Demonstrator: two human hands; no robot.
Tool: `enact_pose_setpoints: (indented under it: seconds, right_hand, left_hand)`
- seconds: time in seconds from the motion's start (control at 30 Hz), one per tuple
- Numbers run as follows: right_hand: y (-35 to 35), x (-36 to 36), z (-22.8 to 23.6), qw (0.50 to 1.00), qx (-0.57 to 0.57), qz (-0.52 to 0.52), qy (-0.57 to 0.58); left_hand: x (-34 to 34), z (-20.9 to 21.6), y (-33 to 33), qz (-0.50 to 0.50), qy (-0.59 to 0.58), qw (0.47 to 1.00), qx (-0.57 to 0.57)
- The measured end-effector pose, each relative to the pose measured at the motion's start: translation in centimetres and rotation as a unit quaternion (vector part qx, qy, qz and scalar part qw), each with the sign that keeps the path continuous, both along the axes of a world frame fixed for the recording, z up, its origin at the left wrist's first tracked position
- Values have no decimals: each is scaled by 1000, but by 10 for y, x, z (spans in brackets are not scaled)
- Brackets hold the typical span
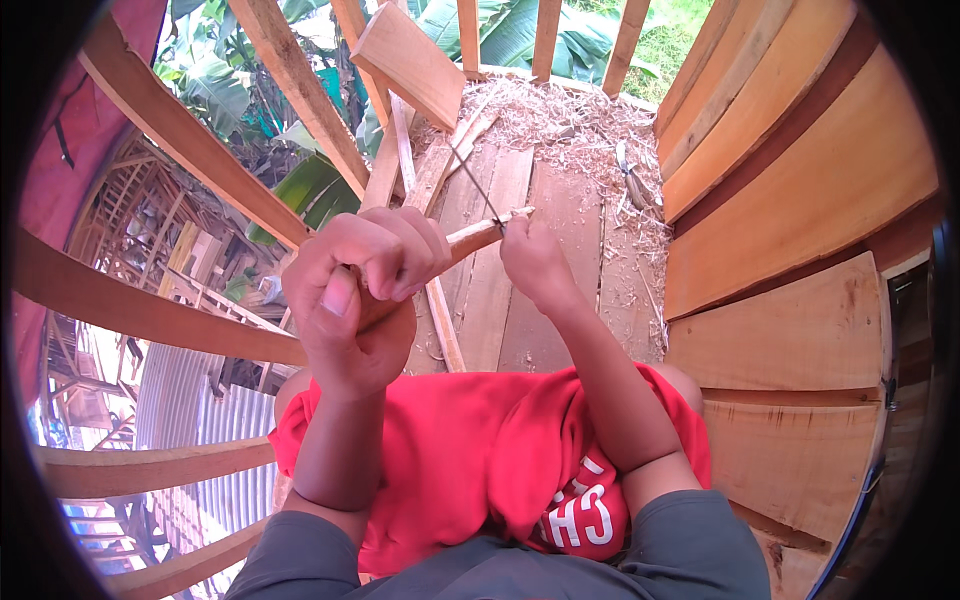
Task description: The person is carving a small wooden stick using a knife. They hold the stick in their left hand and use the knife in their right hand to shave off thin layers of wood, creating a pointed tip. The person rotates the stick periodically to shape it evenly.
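My left hand [365,290] is wrapped round a pale wooden stick [474,240], thumb towards me. The stick slants away to the right and narrows to a whittled tip. Close to that tip, my right hand [535,262] is closed on a knife [474,185]. Its thin dark blade shows nearly edge-on, crossing the stick and pointing up and left. The knife's handle is hidden inside my fist. Both hands are above my lap, which a red cloth garment [450,420] covers.
Wood shavings [560,120] are heaped on the plank floor [570,200] ahead. A board [410,65] leans at the far left by loose wood strips. Spaced slats [190,315] line the left; overlapping boards [790,200] wall the right. A curved tool [632,180] lies among the shavings.
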State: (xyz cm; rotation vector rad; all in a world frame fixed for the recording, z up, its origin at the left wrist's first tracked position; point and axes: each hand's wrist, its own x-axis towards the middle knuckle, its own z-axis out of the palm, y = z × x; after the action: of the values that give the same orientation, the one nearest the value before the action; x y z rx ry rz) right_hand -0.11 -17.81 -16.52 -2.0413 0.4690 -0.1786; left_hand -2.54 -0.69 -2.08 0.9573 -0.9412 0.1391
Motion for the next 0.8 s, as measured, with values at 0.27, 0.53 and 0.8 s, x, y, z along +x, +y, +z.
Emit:
enact_pose_setpoints:
  seconds: [0.27,0.53,0.8]
  right_hand:
    - [-26,0,-18,992,69,-9,105]
    - [-24,-3,4,993,49,45,102]
    - [-16,-10,33,986,96,40,132]
  left_hand:
    - [3,4,-2,-45,-6,999,11]
    - [23,2,13,-65,-11,998,-15]
    - [32,1,23,-114,-56,992,18]
